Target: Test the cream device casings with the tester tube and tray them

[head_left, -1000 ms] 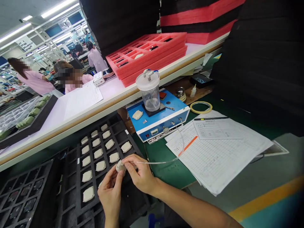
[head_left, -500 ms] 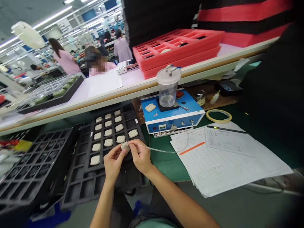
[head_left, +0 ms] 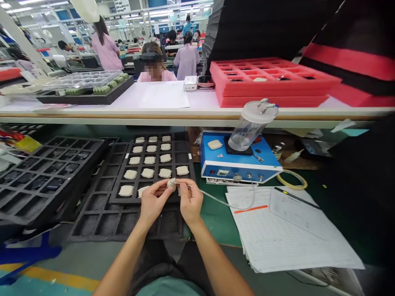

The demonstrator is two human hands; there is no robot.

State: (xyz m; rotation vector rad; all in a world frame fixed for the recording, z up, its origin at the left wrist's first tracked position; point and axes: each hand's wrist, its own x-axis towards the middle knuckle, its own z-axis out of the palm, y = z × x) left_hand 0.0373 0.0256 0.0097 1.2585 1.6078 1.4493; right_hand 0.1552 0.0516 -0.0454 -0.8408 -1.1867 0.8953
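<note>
Between the fingertips of my left hand (head_left: 156, 201) is a small beige part (head_left: 171, 183), tilted up on edge. My right hand (head_left: 190, 201) pinches the end of a thin clear tube (head_left: 212, 196) against that part; whether the tip goes into it I cannot tell. The tube loops back to the front of a blue box-shaped device (head_left: 247, 167) with knobs and a small display. Below and behind my hands lies a black foam tray (head_left: 180, 146) with several similar beige parts (head_left: 148, 172) in its compartments. Another beige part (head_left: 215, 144) rests on top of the device.
A clear lidded container (head_left: 247, 131) stands on the device. Paper sheets (head_left: 290, 230), a pen (head_left: 296, 197) and a tape roll (head_left: 293, 179) lie at right. More black trays (head_left: 46, 176) are at left. Above runs a shelf (head_left: 117, 113) bearing red foam trays (head_left: 268, 96). Co-workers (head_left: 106, 49) are beyond.
The camera view has levelled and turned left, so the scene sits differently. Both hands keep the beige part and the tube end together.
</note>
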